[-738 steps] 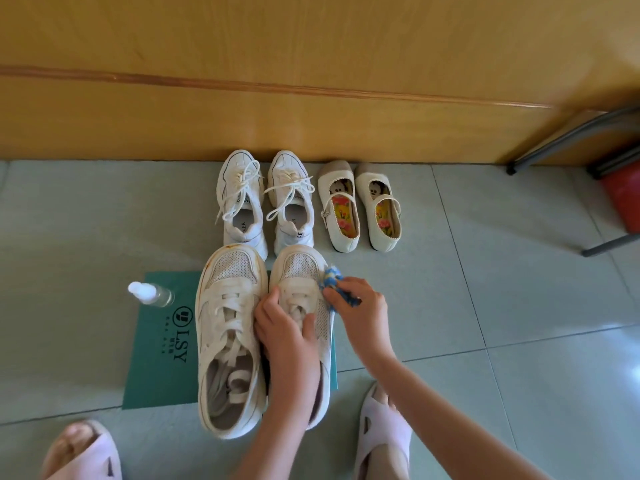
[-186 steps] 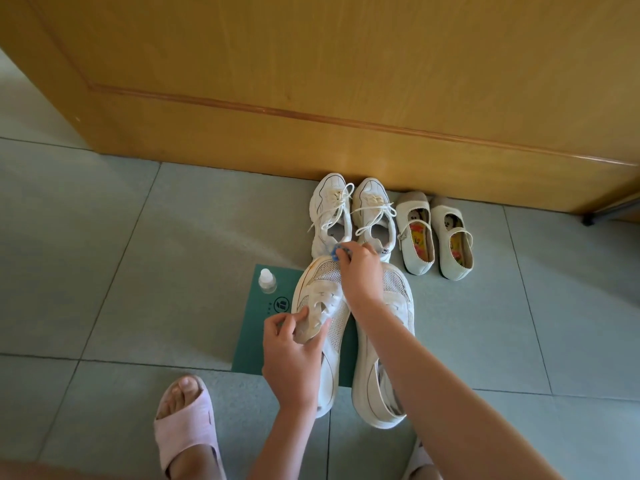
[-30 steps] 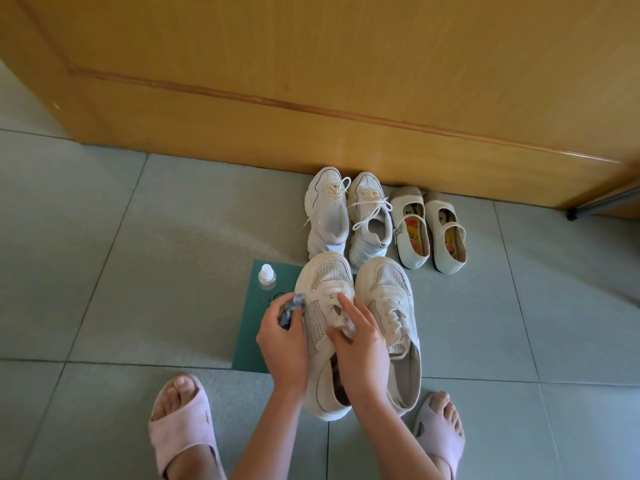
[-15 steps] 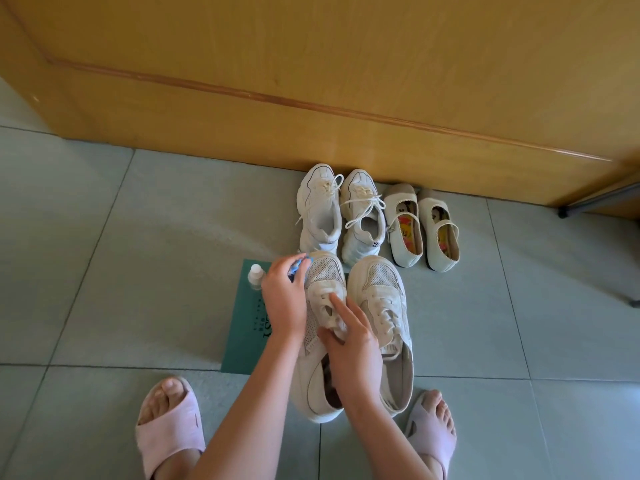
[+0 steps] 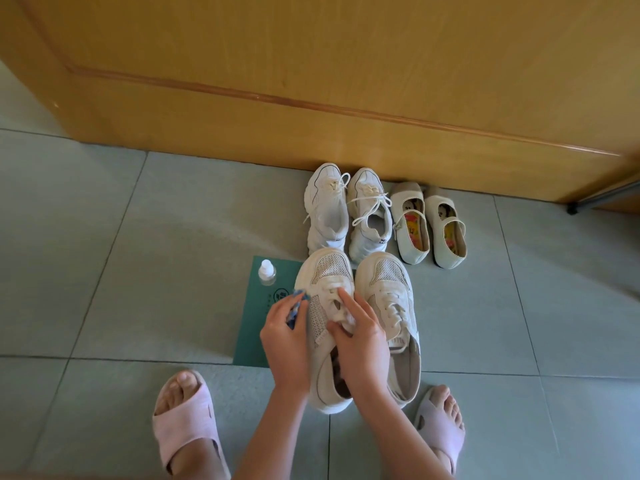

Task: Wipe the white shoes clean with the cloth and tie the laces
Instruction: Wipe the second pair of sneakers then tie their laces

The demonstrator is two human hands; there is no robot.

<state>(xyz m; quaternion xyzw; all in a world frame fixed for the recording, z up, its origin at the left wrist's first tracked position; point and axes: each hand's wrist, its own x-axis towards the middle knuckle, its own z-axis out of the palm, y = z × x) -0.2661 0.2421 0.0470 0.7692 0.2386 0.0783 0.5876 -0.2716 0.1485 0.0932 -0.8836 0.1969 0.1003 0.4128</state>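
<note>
Two white mesh sneakers stand side by side on a green mat [image 5: 254, 320], toes pointing away from me. My left hand [image 5: 285, 341] grips a blue cloth [image 5: 298, 304] and presses it against the outer left side of the left sneaker [image 5: 327, 271]. My right hand [image 5: 360, 337] lies over that shoe's laces and tongue, fingers curled round the upper, holding it steady. The right sneaker [image 5: 389, 282] sits untouched beside it, its laces loose.
A small clear bottle [image 5: 267, 271] with a white cap stands on the mat's far left corner. Behind are a pair of white laced trainers [image 5: 346, 213] and a pair of cream strap shoes [image 5: 431, 226] against a wooden door [image 5: 311, 81]. My feet wear pink slippers [image 5: 183, 420].
My left hand with the cloth has slid back from the left sneaker's toe toward its side. My right hand stays on the laces. The camera moved slightly.
</note>
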